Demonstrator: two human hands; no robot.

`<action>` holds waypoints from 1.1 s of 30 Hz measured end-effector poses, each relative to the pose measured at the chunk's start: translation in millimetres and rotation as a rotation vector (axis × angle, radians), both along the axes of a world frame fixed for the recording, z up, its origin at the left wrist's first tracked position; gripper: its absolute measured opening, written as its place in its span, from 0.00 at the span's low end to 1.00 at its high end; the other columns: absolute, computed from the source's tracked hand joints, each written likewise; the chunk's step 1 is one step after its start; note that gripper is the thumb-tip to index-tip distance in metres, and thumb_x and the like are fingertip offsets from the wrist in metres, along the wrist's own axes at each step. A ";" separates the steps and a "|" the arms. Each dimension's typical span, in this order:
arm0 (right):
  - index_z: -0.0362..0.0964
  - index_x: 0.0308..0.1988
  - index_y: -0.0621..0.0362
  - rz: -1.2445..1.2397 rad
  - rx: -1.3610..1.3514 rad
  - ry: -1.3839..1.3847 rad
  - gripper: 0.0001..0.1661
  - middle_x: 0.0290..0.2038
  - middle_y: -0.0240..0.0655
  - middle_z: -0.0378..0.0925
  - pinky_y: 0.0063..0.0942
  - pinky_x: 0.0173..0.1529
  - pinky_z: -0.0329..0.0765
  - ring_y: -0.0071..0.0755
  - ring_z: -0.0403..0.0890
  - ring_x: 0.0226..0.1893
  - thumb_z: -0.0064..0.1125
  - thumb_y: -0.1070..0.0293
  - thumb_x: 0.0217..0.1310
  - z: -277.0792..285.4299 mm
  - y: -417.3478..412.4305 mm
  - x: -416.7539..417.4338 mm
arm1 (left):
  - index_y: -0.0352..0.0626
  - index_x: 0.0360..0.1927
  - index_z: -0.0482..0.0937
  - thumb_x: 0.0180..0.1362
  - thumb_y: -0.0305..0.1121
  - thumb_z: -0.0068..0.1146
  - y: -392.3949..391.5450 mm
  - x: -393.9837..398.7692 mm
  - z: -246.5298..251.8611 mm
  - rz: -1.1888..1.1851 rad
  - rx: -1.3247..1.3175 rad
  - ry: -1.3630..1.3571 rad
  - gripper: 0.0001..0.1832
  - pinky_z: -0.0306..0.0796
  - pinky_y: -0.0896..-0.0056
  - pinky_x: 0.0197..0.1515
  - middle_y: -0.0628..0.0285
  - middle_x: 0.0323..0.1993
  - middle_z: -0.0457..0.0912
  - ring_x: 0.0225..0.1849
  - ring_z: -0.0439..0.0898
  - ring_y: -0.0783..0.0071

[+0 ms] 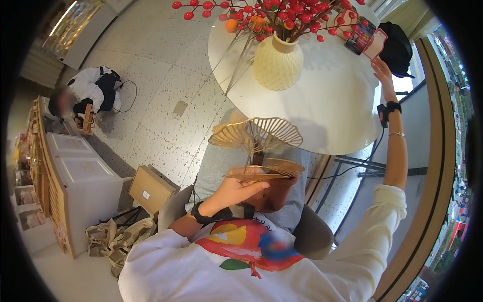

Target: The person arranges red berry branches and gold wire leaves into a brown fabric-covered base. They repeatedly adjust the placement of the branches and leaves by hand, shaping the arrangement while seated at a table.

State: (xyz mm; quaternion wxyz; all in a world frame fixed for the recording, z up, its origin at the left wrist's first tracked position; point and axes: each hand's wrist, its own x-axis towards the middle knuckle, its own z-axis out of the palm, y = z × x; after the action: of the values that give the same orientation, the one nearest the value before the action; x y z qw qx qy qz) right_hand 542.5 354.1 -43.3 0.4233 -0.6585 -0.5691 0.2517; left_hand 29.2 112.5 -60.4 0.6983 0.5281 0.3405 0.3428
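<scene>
My left hand (239, 188) is over my lap, its fingers closed around a gold leaf-shaped ornament (277, 132) with ribbed, fan-like blades. Its thumb lies along the lower blades. Just below, a reddish-brown pot-like object (277, 194) sits on my lap, partly hidden by the hand and the ornament. My right hand (383, 73) is stretched out to the far right edge of the white round table (339, 109). Its fingertips are beside a pink case-like item (375, 43), and contact is unclear. A smartphone (360, 36) with a lit screen lies against that item.
A cream ribbed vase (279, 62) with red-berry branches (298, 13) stands on the table. A black cap (396, 49) is by the window. To the left are a cardboard box (153, 188), crumpled bags (120, 238), a white cabinet (79, 170) and a crouching person (92, 88).
</scene>
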 end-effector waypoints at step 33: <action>0.74 0.41 0.51 -0.105 -0.328 -0.034 0.38 0.37 0.28 0.78 0.27 0.43 0.69 0.25 0.77 0.35 0.40 0.28 0.52 7.0 90.8 42.8 | 0.34 0.32 0.75 0.52 0.24 0.59 47.9 9.4 -23.7 0.113 -0.185 0.006 0.06 0.72 0.84 0.32 0.69 0.25 0.76 0.28 0.75 0.86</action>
State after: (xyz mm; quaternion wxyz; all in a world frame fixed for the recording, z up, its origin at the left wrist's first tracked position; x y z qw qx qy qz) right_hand 585.3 444.9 -36.3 0.3129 -0.7518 -0.4922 0.3075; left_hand 38.6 160.4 -84.1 0.7225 0.4425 0.4021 0.3471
